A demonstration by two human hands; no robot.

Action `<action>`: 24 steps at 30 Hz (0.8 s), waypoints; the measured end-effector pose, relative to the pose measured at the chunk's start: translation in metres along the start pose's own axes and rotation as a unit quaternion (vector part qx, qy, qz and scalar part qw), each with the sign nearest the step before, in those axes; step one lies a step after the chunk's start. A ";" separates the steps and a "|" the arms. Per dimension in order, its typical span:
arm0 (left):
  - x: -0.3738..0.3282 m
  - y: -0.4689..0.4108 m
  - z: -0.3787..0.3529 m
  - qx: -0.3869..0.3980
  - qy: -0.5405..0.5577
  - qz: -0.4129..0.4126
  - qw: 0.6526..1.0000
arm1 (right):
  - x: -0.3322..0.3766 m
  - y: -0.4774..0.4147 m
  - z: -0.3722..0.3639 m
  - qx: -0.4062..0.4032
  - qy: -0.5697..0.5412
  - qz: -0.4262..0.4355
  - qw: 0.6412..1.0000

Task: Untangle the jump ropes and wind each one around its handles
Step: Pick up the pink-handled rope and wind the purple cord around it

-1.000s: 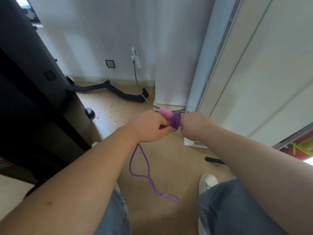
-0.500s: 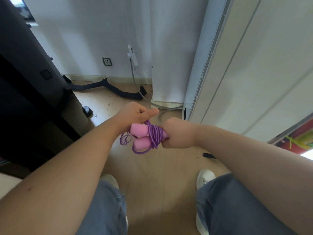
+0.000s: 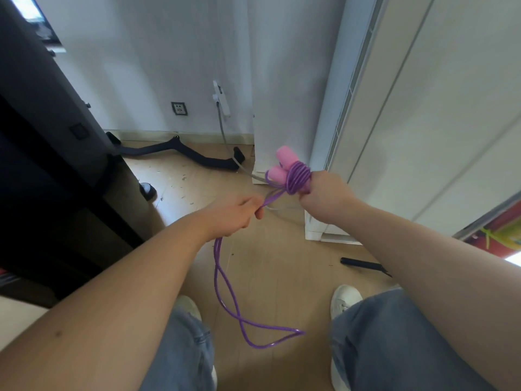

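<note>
Floor: a pale wooden floor (image 3: 282, 263) lies under the standing person, with a dark cabinet (image 3: 42, 165) at the left.
Jump rope: one purple jump rope (image 3: 215, 263) is held in front of the body, above the floor, partly wound.
Slack loop: the unwound part hangs from the left hand as a doubled slack loop (image 3: 239, 319) that crosses itself once. Whether its far end touches the floor cannot be told.
Right hand: the right hand (image 3: 324, 193) is clenched round the lower ends of the pink handles (image 3: 282, 166), holding both together with their tips pointing up and away.
Left hand: the left hand (image 3: 234, 213) is closed round the doubled rope near the coil, where the strand runs taut.
Coil: the coil (image 3: 298, 176), several purple turns, sits round the handles just above the right fist.
Black stick: a black stick (image 3: 363, 265) lies on the floor to the right. It may be another rope's handle, but it is too small to tell.
Handling: the rope looks light, limp and glossy, so it is likely to slip or spring loose unless kept under tension. The handles look like soft foam that is easy to squeeze. The best holds are the rope close to the coil and the handles at their base.
</note>
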State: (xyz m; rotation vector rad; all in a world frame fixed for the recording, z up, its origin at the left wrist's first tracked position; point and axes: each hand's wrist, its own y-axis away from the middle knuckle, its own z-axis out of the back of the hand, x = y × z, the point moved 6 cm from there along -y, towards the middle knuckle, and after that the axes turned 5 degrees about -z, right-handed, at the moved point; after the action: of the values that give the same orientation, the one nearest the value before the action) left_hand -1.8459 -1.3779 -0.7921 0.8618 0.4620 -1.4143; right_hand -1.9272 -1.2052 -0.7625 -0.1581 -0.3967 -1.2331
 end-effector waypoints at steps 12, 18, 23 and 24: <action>-0.058 0.013 0.016 -0.089 -0.315 -0.280 0.903 | 0.029 0.033 -0.047 0.181 0.298 0.216 0.912; -0.041 0.013 0.029 -0.126 -0.152 -0.250 0.948 | 0.067 0.069 -0.040 0.173 0.178 0.331 0.910; -0.012 0.008 0.033 -0.138 0.154 -0.067 0.976 | 0.071 0.065 -0.022 0.149 0.015 0.249 0.957; -0.004 0.006 0.032 -0.150 0.207 -0.012 0.967 | 0.072 0.063 -0.018 0.140 -0.030 0.224 0.964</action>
State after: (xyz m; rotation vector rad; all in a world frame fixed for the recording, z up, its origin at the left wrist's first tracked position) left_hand -1.8477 -1.3999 -0.7674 0.9036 0.9806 -1.1441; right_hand -1.8448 -1.2543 -0.7461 -0.0373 -0.5510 -0.7187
